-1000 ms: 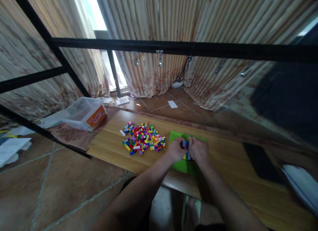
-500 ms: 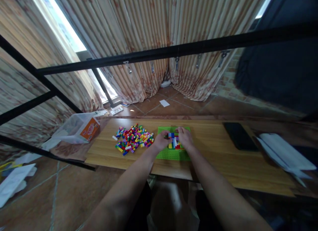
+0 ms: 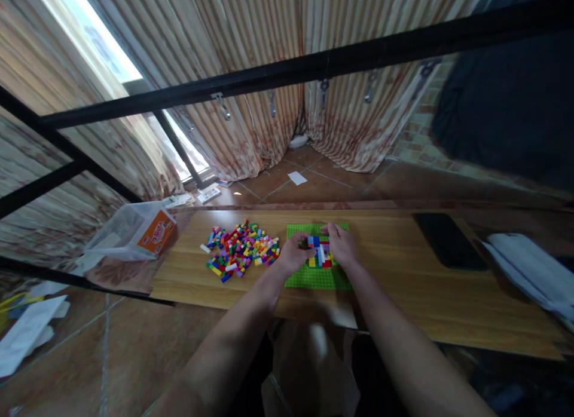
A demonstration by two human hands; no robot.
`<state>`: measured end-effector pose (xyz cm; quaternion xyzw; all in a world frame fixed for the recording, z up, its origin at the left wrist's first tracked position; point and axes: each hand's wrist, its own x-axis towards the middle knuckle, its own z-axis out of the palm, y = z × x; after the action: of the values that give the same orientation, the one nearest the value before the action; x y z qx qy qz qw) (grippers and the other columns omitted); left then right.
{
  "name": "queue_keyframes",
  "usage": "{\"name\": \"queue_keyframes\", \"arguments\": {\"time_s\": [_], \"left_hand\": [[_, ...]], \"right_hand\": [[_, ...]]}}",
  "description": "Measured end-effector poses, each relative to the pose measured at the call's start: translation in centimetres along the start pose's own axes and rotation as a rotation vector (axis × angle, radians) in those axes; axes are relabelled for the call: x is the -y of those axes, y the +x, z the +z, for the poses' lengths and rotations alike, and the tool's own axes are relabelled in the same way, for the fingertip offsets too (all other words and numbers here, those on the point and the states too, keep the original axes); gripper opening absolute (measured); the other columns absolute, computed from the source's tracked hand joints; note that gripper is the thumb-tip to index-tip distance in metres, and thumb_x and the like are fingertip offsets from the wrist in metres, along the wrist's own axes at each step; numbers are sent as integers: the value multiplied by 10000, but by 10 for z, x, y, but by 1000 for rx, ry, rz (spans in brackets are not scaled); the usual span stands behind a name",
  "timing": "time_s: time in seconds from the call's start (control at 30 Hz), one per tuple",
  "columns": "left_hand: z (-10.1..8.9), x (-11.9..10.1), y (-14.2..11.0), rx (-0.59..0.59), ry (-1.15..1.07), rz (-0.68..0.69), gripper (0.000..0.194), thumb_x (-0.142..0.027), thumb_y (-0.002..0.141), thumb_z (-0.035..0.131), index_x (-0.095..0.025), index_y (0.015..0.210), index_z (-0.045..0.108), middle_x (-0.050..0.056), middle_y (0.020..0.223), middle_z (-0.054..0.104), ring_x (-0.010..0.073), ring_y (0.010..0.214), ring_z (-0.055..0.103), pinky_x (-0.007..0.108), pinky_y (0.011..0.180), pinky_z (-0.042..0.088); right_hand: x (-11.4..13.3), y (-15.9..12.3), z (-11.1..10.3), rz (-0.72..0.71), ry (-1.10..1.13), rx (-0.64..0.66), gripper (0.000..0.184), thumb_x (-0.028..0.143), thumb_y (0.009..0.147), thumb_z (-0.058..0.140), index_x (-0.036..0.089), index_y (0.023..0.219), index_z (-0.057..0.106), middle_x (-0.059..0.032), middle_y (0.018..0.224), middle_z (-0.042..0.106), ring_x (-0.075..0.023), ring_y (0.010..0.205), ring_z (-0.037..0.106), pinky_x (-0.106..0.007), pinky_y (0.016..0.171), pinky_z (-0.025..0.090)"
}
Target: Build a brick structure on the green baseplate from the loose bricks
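Left grip (image 3: pixel 295 254), curled, is nearer the near-square multicoloured plastic brick cluster (image 3: pixel 321 257) on the green studded baseplate (image 3: pixel 314 280); right grip (image 3: pixel 341 245) flanks it, loosely bent. Whether either holds a brick, I cannot tell. Left of the baseplate, loose bright bricks (image 3: pixel 244 248) strew the brown wood-grain surface (image 3: pixel 394 250); beyond it hang striped curtains (image 3: pixel 255 136).

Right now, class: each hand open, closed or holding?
Left hand: curled at the multicoloured plastic brick build; grip unclear.
Right hand: at its right side; grip unclear.
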<state>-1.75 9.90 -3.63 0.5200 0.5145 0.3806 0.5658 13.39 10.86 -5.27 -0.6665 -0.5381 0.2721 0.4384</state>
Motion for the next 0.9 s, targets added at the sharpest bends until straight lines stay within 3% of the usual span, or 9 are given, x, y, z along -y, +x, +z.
{"name": "queue_keyframes", "arguments": {"time_s": [0.2,0.4,0.5,0.6,0.7,0.77,0.8,0.9], "left_hand": [[-3,0,-5,9,9,0,415,-20,626,714,-148,1012,630,-27,819,632,80,650,536,199,647,456],[4,3,-18,-9,147,87,475,-157,727,678,-148,1199,625,74,990,676,182,825,610,302,799,509],[-6,-3,-24,-13,218,124,506,-234,757,676,-156,1254,628,114,1045,688,216,815,627,332,805,516],[-49,-17,-26,-146,331,145,399,-239,812,618,-167,1201,673,120,1042,708,228,834,644,333,809,504],[-117,-29,-28,-499,455,45,189,-184,834,565,-153,899,739,97,864,722,221,808,645,315,776,478],[-161,-33,-30,-710,521,-24,170,-202,836,580,-155,900,731,85,858,724,206,787,641,300,752,461],[-178,-32,-32,-767,564,-55,173,-222,834,594,-164,927,728,78,876,728,200,785,639,294,744,452],[-209,-26,-34,-749,704,-201,150,-234,816,608,-182,885,730,73,835,724,202,775,639,285,716,434]], "right_hand": [[1,-1,-6,16,-17,38,468,479,919,314,218,862,699,-89,957,754,-231,954,678,-376,894,490],[-3,0,-13,92,-153,127,436,536,866,406,232,933,712,-84,1045,754,-258,1006,673,-382,892,485],[-9,5,-17,94,-220,150,460,568,855,409,246,954,723,-79,1055,758,-272,1003,678,-387,872,494],[-16,12,-20,96,-309,151,439,593,809,458,273,906,742,-75,1000,769,-301,930,696,-407,788,516],[-21,17,-23,67,-360,161,429,616,778,495,286,879,749,-73,951,773,-318,864,703,-421,728,527],[-22,19,-24,55,-379,165,431,616,769,496,281,868,748,-77,935,771,-324,847,702,-427,717,531],[-22,20,-24,52,-389,170,434,617,765,495,279,866,747,-79,931,770,-327,844,701,-432,717,532],[-22,20,-24,49,-433,175,450,629,751,493,277,876,743,-81,922,768,-337,828,698,-449,718,529]]}}
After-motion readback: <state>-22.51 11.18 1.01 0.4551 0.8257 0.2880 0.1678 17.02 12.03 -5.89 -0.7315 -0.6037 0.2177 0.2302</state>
